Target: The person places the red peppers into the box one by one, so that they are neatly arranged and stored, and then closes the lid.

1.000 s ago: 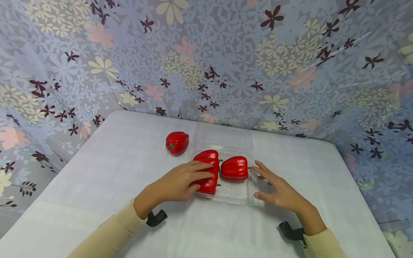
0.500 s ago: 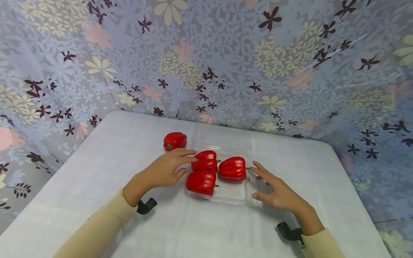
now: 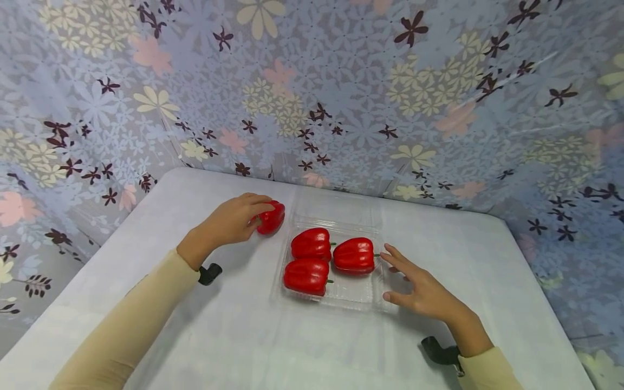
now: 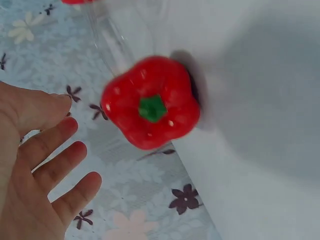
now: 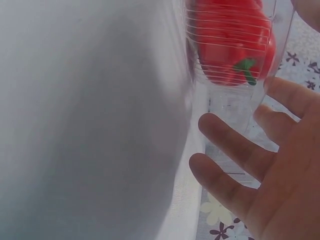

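One red bell pepper [image 3: 273, 218] lies on the table left of a clear plastic clamshell box [image 3: 351, 292]. My left hand [image 3: 236, 219] is over its stem end, overlapping it in the head view. The left wrist view shows the fingers [image 4: 70, 197] spread and apart from the pepper [image 4: 172, 85], whose green stem faces the camera. Inside the box lie three more red bell peppers: a rear one [image 3: 311, 244], a front one [image 3: 306, 276] and a right one [image 3: 354, 256]. My right hand [image 3: 421, 290] is at the box's right side, fingers spread, fingertips right by its wall [image 5: 235, 65].
The box's clear lid [image 3: 336, 208] lies folded back toward the rear. A white cloth covers the table [image 3: 312, 346]. Behind it hangs a floral curtain [image 3: 341, 97]. Black wrist mounts [image 3: 210, 274] stick out below both hands.
My left hand has left the front pepper in the box and moved left and back to the pepper outside. The right hand stays at the box's right side.
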Demonstrator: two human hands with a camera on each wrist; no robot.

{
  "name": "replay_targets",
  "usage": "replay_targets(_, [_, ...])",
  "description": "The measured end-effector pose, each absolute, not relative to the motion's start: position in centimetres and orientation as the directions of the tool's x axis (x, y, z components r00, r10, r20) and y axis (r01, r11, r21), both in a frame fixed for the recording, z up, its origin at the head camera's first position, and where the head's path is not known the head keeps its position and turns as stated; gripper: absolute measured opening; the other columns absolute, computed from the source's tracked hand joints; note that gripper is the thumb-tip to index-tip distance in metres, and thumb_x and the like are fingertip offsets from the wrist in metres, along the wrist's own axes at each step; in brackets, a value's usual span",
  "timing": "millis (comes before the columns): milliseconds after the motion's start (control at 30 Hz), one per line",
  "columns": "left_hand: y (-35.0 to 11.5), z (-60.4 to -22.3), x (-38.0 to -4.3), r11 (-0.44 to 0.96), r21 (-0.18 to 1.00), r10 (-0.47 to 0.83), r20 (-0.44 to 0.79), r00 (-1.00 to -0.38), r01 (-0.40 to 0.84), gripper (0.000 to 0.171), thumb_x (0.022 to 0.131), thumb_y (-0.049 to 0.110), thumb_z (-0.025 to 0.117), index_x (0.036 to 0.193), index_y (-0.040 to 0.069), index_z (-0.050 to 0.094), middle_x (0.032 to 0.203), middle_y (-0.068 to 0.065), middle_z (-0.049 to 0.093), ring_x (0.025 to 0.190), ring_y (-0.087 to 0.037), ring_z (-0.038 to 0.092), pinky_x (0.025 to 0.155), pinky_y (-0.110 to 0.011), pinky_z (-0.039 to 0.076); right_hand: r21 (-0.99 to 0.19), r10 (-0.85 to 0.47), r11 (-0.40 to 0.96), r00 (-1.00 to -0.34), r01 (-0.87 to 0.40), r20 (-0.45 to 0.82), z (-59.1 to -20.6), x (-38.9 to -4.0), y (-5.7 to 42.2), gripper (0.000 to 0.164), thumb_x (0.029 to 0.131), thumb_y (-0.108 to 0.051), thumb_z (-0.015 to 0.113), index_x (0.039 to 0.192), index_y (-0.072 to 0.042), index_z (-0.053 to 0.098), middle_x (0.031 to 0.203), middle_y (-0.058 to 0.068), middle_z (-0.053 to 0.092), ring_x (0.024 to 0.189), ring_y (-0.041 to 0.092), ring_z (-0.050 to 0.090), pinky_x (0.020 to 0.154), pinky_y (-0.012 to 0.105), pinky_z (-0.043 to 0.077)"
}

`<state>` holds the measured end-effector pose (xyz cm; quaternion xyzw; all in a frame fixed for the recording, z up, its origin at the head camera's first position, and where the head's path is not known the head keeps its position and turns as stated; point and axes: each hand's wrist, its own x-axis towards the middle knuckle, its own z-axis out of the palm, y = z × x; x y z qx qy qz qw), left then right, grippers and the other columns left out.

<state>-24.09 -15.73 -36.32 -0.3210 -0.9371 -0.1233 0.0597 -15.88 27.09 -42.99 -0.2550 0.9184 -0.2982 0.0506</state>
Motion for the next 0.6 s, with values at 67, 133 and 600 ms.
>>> replay_targets(67, [-15.8, -36.3, -24.7, 0.775, 0.192, 0.578, 0.17, -0.798, 0.602, 0.046, 0.085, 0.006, 0.071, 0.131, 0.008, 0.064, 0.141, -0.016, 0.059, 0.13, -0.035, 0.055, 0.098, -0.047, 0.056, -0.572, -0.496, 0.694, -0.866, -0.437, 0.06, -43.0, -15.9, 27.1, 0.079, 0.087, -0.03, 0.074, 0.153, -0.009, 0.035, 0.164, 0.018, 0.026, 0.121, 0.035, 0.061, 0.092, 0.066, 0.051])
replay_targets(133, [-15.8, -36.6, -25.4, 0.783, 0.196, 0.571, 0.151, -0.807, 0.59, 0.047, 0.086, 0.005, 0.069, 0.132, 0.01, 0.063, 0.142, -0.015, 0.057, 0.131, -0.035, 0.054, 0.098, -0.047, 0.056, -0.574, -0.497, 0.692, -0.866, -0.438, 0.061, -43.1, -15.9, 27.1, 0.079, 0.087, -0.03, 0.074, 0.153, -0.008, 0.036, 0.164, 0.018, 0.026, 0.121, 0.036, 0.061, 0.092, 0.066, 0.051])
replay_targets(600, [-14.7, -39.6, -27.1, 0.793, 0.342, 0.518, 0.059, -0.853, 0.505, 0.047, 0.089, 0.003, 0.063, 0.136, 0.01, 0.06, 0.145, -0.013, 0.055, 0.133, -0.033, 0.051, 0.102, -0.048, 0.053, -0.588, -0.502, 0.679, -0.863, -0.439, 0.064, -43.1, -15.8, 27.1, 0.079, 0.088, -0.029, 0.073, 0.154, -0.008, 0.034, 0.164, 0.019, 0.024, 0.122, 0.037, 0.06, 0.092, 0.065, 0.051])
